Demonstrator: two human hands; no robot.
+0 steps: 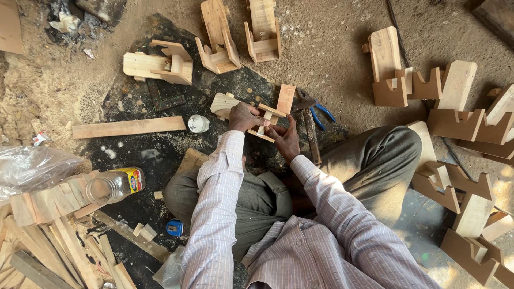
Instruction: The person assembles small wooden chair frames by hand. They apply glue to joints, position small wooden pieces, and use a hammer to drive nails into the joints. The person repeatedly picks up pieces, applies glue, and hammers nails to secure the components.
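A person sits cross-legged on the dusty floor [332, 59], working a small wooden assembly [251, 115] just ahead of the knees. The left hand [243, 115] is closed over the pale block that forms the body of the piece, seemingly to steady it against the ground. The right hand [285, 138] pinches the near end between thumb and fingers, where two thin slats and a short peg meet, probably to keep those parts aligned. The assembly lies low, its long axis running from upper left to lower right, with the rounded end pointing away to the left. A loose reddish slat [285, 99] sits just beyond the hands. A hammer [310, 134] and blue-handled pliers [320, 113] lie just to the right, within easy reach. A white lump [198, 123] and a long plank [128, 127] rest to the left, and similar finished wooden pieces [160, 65] stand farther out. A clear plastic jar [113, 185] lies on its side among offcuts.
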